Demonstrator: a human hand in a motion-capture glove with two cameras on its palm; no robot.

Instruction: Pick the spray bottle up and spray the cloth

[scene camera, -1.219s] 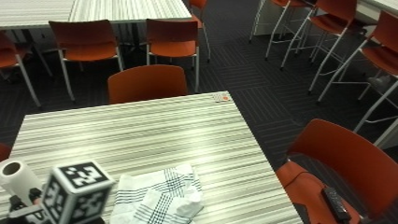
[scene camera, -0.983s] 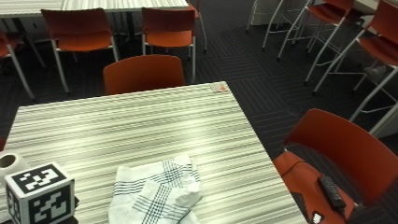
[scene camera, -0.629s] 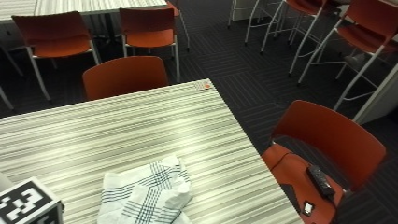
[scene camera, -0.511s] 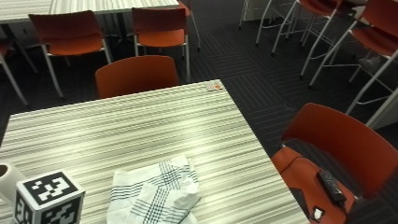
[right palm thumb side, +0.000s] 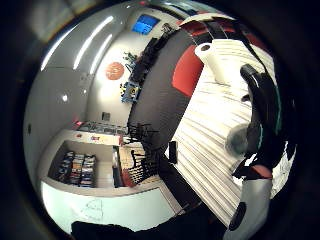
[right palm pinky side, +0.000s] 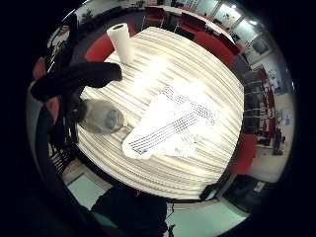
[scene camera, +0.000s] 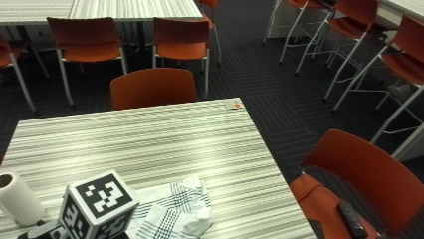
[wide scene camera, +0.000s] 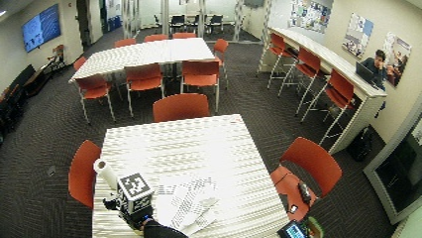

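Outside view first: the striped tabletop [scene camera: 152, 144] has the checked white cloth [scene camera: 173, 214] lying crumpled near its front edge. A paper towel roll [scene camera: 16, 199] stands upright well off to one side of the cloth. A small card [scene camera: 232, 103] sits at the far corner, a long way from the cloth. There's an orange chair [scene camera: 154, 87] tucked in on the far side from the cloth, and another orange chair [scene camera: 371, 184] off to the side with a remote [scene camera: 351, 219] on its seat. Can't make out the bottle from here.

Wide outside view is the same deal: the cloth is at the near end of the tabletop with the roll near it, on the side away from the remote chair.

Little finger side palm view: the clear spray bottle [right palm pinky side: 101, 117] is right up close to the gloved right hand [right palm pinky side: 74, 79], just beside the cloth and over the tabletop's edge area. Honestly can't tell whether the hand is actually gripping it, or whether the bottle is on the tabletop or lifted.

Thumb side palm view: the bottle shows as a grey round blur by the hand, with the roll further from the cloth behind it.
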